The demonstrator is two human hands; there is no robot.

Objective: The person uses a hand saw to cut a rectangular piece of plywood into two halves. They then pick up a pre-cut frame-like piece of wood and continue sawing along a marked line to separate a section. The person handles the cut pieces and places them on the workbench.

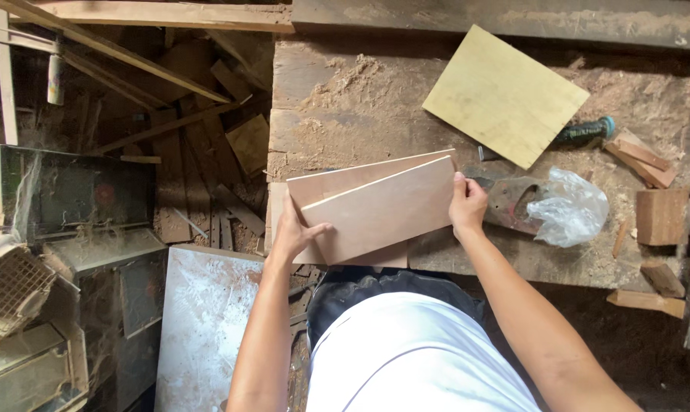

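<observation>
Two thin reddish-brown plywood boards [379, 206] lie stacked and slightly fanned on the near edge of a dusty wooden workbench [345, 114]. My left hand [295, 233] grips the left end of the boards, fingers spread over the top face. At the right end my right hand [467, 204] holds their edge. A pale yellow-green plywood panel [505, 95] lies flat farther back on the bench, apart from both hands.
A hand saw handle [513, 202] and a crumpled clear plastic bag [570, 207] sit right of my right hand. Small wood offcuts [660, 216] and a green-handled tool [585, 133] lie at the right. Scrap timber [200, 137] fills the floor left; a metal sheet [204, 320] leans below.
</observation>
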